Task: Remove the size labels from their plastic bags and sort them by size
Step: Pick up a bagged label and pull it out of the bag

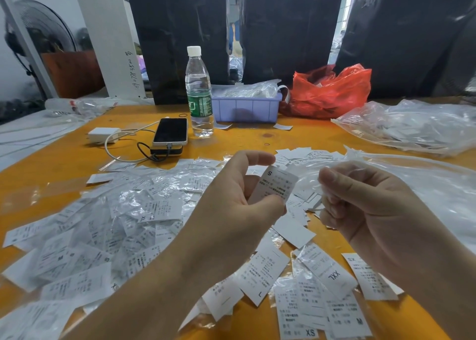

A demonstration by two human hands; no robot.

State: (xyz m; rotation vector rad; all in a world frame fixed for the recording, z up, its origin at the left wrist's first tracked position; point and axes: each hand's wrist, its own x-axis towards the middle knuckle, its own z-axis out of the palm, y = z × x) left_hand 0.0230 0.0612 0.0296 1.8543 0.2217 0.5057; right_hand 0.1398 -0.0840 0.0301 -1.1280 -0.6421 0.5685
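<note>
Small white paper size labels [268, 275] with black print lie scattered on the orange wooden table [309, 138]. A lilac plastic bin [247, 109] and a crumpled red plastic bag [327, 92] stand behind; the clear plastic water bottle [198, 92] wears a green wrapper.

The table [257, 138] carries a heap of bagged labels [103, 223] at nine o'clock of the two hands, with loose labels [322, 283] spread at five o'clock, nearest the person. The left hand [231, 200] sits just left of the right hand [365, 205], a label marked S [275, 186] between them. At twelve o'clock stands a bottle [198, 95]; a phone [170, 131] lies just left of it, a tray [247, 107] just right. Right of the tray sits a bag [327, 92], and at two o'clock a pile of plastic bags [412, 125].
</note>
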